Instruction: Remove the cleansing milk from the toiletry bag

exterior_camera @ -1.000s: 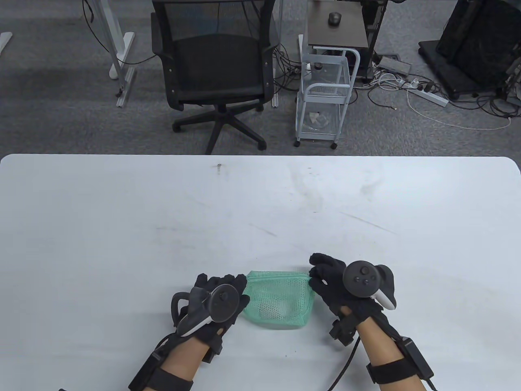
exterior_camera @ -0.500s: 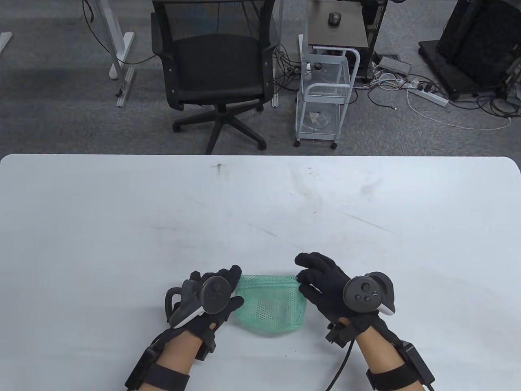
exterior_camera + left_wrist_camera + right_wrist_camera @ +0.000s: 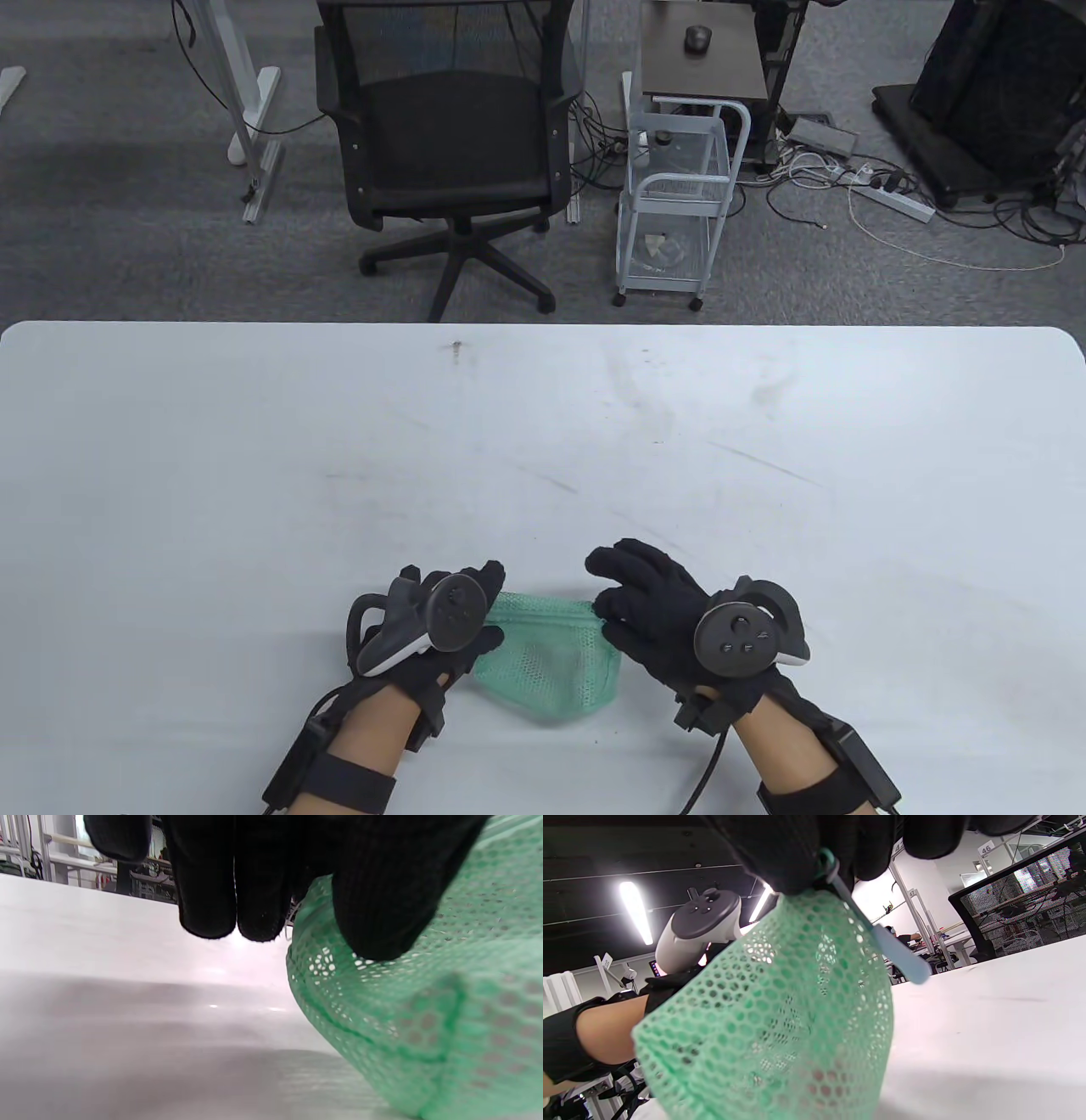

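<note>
A green mesh toiletry bag (image 3: 547,666) hangs between my two hands near the table's front edge. My left hand (image 3: 479,607) pinches its left top corner; the mesh (image 3: 424,1005) fills the right of the left wrist view under my fingers (image 3: 382,899). My right hand (image 3: 607,607) pinches the right top corner at the zipper end; the bag (image 3: 780,1018) and its pale blue zipper pull (image 3: 899,957) show in the right wrist view. A pale shape shows faintly through the mesh; the cleansing milk cannot be made out clearly.
The white table (image 3: 543,441) stretches wide beyond the bag. Past its far edge stand a black office chair (image 3: 450,144) and a white wire trolley (image 3: 679,195) on the grey carpet.
Both hands moved left and toward the table's front edge. The bag's top edge rose off the table and the bag now sags between the hands, narrower than before.
</note>
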